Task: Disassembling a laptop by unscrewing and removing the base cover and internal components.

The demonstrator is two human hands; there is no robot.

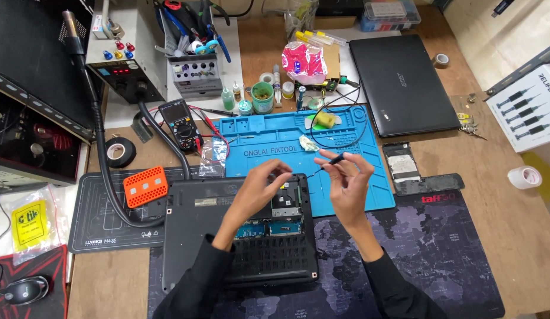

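Surface: a wooden workbench [523,236] crowded with repair gear, seen from above.
Far left edge: a black equipment case, a bagged yellow item and a computer mouse [27,289] at the lower corner.
Left zone: a grey-black work mat [103,230] holding an orange perforated block [145,186]; a tape roll [118,152] and a multimeter [179,123] lie behind it, with a soldering station [124,65] at the back.
Centre: an opened laptop base [239,254], underside up, sits on a dark map-print desk mat [440,260] and touches the front edge of a blue silicone mat [352,147].
Left hand [257,189]: fingers curled, tips pinched together over the exposed board; what they pinch is too small to tell.
Right hand [349,183]: pinches a thin black screwdriver [327,163], tip pointing toward the left hand, just above the laptop base's upper right corner.
Right zone: a closed black laptop [402,82] at the back, a dismantled phone [403,166] just beside the blue mat, a white tape roll [524,177] and a white tool box [529,109] near the right edge.
Open room: bare wood at front left and along the right side.
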